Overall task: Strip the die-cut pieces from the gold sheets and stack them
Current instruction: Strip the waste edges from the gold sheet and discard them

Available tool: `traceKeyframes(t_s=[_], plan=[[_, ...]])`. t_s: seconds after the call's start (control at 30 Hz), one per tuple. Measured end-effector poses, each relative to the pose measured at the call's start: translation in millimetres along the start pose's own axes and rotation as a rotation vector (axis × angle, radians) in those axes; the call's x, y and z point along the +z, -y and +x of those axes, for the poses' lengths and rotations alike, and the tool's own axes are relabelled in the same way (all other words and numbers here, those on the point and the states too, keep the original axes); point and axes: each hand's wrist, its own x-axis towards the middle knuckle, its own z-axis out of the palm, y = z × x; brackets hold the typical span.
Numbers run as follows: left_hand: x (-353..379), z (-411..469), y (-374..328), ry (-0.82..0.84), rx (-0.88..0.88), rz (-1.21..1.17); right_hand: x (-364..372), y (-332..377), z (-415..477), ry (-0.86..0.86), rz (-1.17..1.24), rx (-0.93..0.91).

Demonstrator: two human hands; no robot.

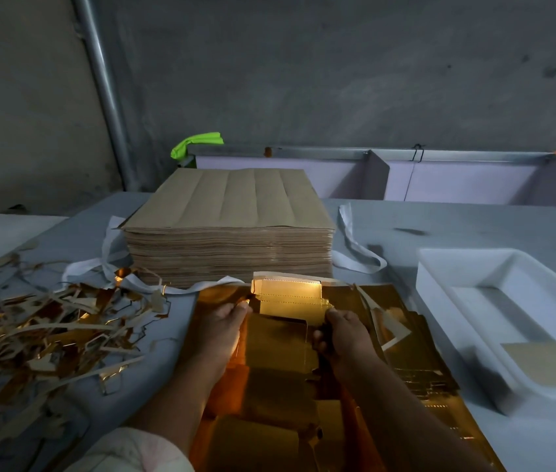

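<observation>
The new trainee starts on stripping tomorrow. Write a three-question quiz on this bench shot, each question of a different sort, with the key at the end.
1. True or false: the left hand and the right hand both hold the gold sheet.
2. Fill in: the white tray sits on the person's ____ side.
3. Where does the scrap pile lie?
A) in the white tray
B) on the table, left of the gold sheet
C) in the right hand
Key: 1 true; 2 right; 3 B.
</observation>
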Motion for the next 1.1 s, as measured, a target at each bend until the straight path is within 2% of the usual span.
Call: traceKeyframes(t_s=[0.4, 0.67, 1.1], plan=[[0, 5, 2, -0.043, -0.019, -0.037, -1, -2, -9, -0.028, 0.053, -0.082], [-5, 9, 0, -0.067, -0.075, -0.064, -4, -4, -9, 0.058, 0.035, -0.061], [-4, 9, 0, -0.094, -0.099, -0.087, -2, -14, -10, -0.039, -0.002, -0.187]])
